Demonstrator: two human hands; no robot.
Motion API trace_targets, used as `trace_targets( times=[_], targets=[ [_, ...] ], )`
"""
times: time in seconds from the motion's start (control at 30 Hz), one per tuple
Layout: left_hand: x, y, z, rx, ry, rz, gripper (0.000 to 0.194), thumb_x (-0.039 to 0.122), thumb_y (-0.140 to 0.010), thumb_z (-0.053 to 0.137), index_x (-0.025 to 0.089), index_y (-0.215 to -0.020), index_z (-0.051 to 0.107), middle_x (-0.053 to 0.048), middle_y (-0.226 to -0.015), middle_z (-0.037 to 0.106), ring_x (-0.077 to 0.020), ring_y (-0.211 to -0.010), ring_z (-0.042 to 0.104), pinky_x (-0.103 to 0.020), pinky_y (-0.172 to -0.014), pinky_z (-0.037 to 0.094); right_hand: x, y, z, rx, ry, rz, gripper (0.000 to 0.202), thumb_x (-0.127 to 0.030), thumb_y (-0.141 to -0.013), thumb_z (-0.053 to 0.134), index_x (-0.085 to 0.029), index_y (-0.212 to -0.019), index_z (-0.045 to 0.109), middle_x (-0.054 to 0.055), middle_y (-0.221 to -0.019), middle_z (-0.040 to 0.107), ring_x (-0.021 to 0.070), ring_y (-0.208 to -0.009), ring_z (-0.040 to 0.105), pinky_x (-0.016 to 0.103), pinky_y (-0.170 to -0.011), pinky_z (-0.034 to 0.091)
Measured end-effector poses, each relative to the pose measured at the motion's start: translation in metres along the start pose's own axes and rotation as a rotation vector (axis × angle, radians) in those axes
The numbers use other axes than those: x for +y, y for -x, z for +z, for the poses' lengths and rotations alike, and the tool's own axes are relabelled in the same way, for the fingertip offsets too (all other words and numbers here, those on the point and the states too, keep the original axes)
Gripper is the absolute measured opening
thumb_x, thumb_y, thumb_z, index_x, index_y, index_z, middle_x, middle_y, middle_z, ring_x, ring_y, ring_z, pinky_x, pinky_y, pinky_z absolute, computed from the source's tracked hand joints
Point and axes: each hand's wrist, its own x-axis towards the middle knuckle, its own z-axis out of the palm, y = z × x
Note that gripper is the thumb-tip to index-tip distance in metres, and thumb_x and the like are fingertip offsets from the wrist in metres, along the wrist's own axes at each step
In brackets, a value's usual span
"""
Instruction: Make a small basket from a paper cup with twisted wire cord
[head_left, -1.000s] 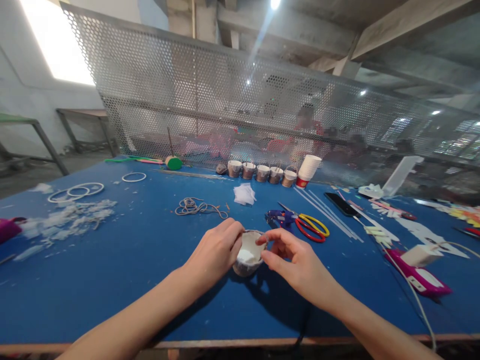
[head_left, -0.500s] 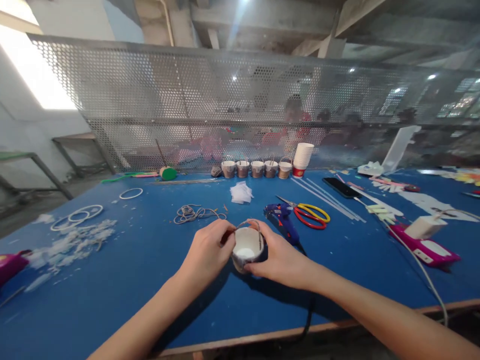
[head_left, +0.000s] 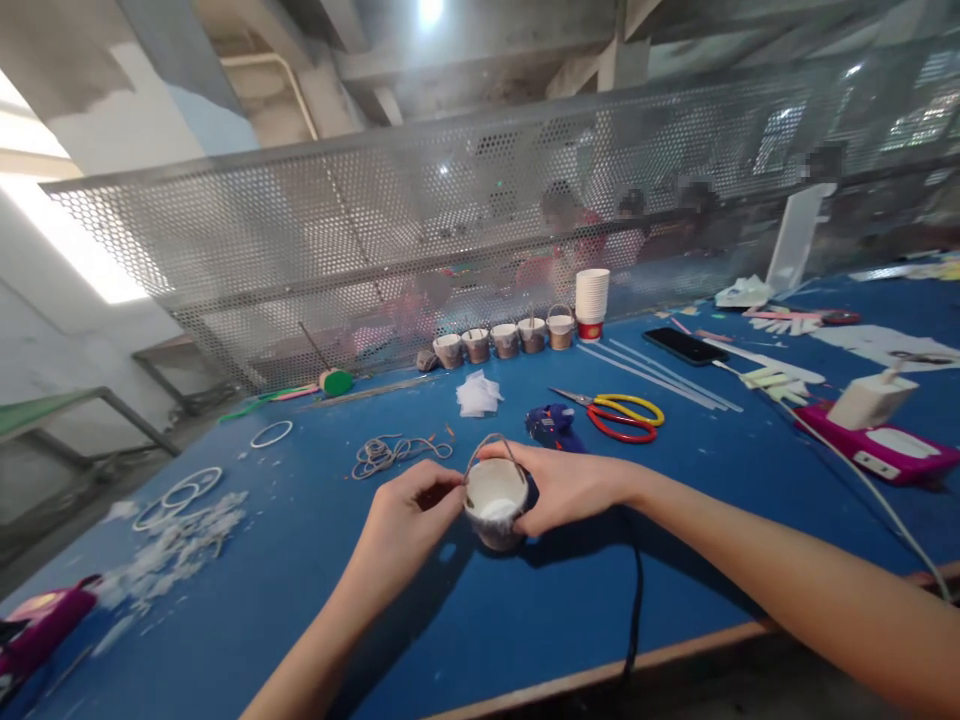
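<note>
Cup (head_left: 496, 510) w/ thin handle (head_left: 491, 437): L hand (head_left: 409, 510) fingers pinched on handle's left end, R hand (head_left: 566, 485) fingers clamped round right side; best press steadily, prob. w/o squashing it.

No text, brand or number readable; any print on red paper cup (head_left: 590, 330), blue glue gun (head_left: 553, 428) too small.

A grey-sided, white-lined cup (head_left: 496, 508) with a thin arched handle (head_left: 491, 437) is upright over the blue table (head_left: 525, 620).
</note>
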Motion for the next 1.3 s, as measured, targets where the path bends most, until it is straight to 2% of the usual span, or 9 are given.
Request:
trace_targets(
  times=[0.23, 0.4, 0.53, 0.73, 0.87, 0.97, 1.07, 1.17, 1.3],
  targets=[
    [0.006, 0.002, -0.001, 0.009, 0.082, -0.084, 0.016, 0.031, -0.072, 0.062, 0.017, -0.07, 0.07, 0.0, -0.063, 0.065, -0.0144, -0.06, 0.058, -0.024, -0.057, 0.045, 0.0, 0.002, 0.003, 0.028, -0.035, -0.038, 0.073, -0.012, -0.063, 0.069, -0.014, -0.13, 0.041, 0.005, -0.106, 0.061, 0.0199, -0.1, 0.059, 0.029, -0.089, 0.045],
    [0.006, 0.003, 0.0, 0.003, 0.076, -0.093, 0.016, 0.032, -0.071, 0.063, 0.018, -0.069, 0.07, 0.0, -0.063, 0.065, -0.0141, -0.059, 0.057, -0.024, -0.056, 0.045, 0.004, 0.003, 0.007, 0.082, -0.051, -0.045, 0.086, -0.02, -0.058, 0.078, -0.013, -0.134, 0.038, 0.012, -0.128, 0.052, 0.0256, -0.119, 0.05, 0.035, -0.099, 0.04],
    [0.008, 0.004, 0.0, -0.009, 0.075, -0.111, 0.016, 0.032, -0.072, 0.063, 0.018, -0.071, 0.07, 0.0, -0.065, 0.065, -0.0143, -0.061, 0.058, -0.024, -0.058, 0.046, 0.008, 0.005, 0.009, 0.118, -0.011, -0.063, 0.09, -0.026, -0.06, 0.078, -0.012, -0.138, 0.035, 0.014, -0.136, 0.047, 0.0272, -0.125, 0.044, 0.037, -0.103, 0.036],
    [0.009, 0.008, -0.003, -0.028, 0.149, -0.175, 0.018, 0.03, -0.07, 0.063, 0.018, -0.082, 0.069, -0.001, -0.07, 0.068, -0.0158, -0.065, 0.062, -0.026, -0.061, 0.051, 0.011, 0.007, 0.011, 0.141, -0.033, -0.113, 0.087, -0.025, -0.061, 0.077, -0.014, -0.138, 0.036, 0.013, -0.137, 0.048, 0.0269, -0.124, 0.046, 0.036, -0.103, 0.036],
    [0.003, 0.009, -0.007, -0.131, 0.231, -0.221, 0.028, 0.024, -0.071, 0.062, 0.017, -0.098, 0.065, -0.004, -0.074, 0.069, -0.0172, -0.068, 0.065, -0.03, -0.066, 0.054, 0.012, 0.011, 0.01, 0.133, -0.062, -0.171, 0.086, -0.016, -0.061, 0.073, -0.014, -0.139, 0.036, 0.012, -0.133, 0.052, 0.0246, -0.119, 0.051, 0.033, -0.101, 0.038],
    [-0.001, 0.01, -0.008, -0.246, 0.29, -0.197, 0.033, 0.02, -0.073, 0.062, 0.018, -0.106, 0.063, -0.009, -0.093, 0.07, -0.0191, -0.078, 0.066, -0.03, -0.067, 0.055, 0.012, 0.014, 0.01, 0.104, -0.058, -0.193, 0.09, -0.011, -0.061, 0.069, -0.015, -0.142, 0.031, 0.011, -0.13, 0.054, 0.0244, -0.117, 0.053, 0.034, -0.101, 0.038],
    [-0.003, 0.011, -0.006, -0.272, 0.275, -0.121, 0.033, 0.019, -0.075, 0.062, 0.019, -0.108, 0.063, -0.011, -0.108, 0.066, -0.0208, -0.089, 0.065, -0.032, -0.072, 0.055, 0.012, 0.016, 0.01, 0.085, -0.035, -0.2, 0.092, -0.011, -0.061, 0.068, -0.014, -0.144, 0.028, 0.014, -0.141, 0.043, 0.0266, -0.125, 0.046, 0.035, -0.104, 0.036],
    [-0.003, 0.012, -0.003, -0.244, 0.199, -0.05, 0.025, 0.019, -0.075, 0.063, 0.02, -0.1, 0.066, -0.008, -0.107, 0.066, -0.0206, -0.094, 0.064, -0.032, -0.079, 0.054, 0.013, 0.015, 0.011, 0.091, -0.032, -0.222, 0.091, -0.012, -0.064, 0.066, -0.01, -0.145, 0.025, 0.017, -0.148, 0.032, 0.0268, -0.132, 0.037, 0.035, -0.107, 0.033],
    [-0.002, 0.014, -0.002, -0.233, 0.152, -0.013, 0.014, 0.018, -0.078, 0.06, 0.02, -0.09, 0.065, -0.008, -0.105, 0.067, -0.0191, -0.092, 0.064, -0.029, -0.076, 0.055, 0.017, 0.015, 0.014, 0.146, -0.036, -0.26, 0.089, -0.014, -0.067, 0.065, -0.012, -0.146, 0.023, 0.016, -0.148, 0.031, 0.0252, -0.134, 0.033, 0.036, -0.109, 0.031]
  ],
)
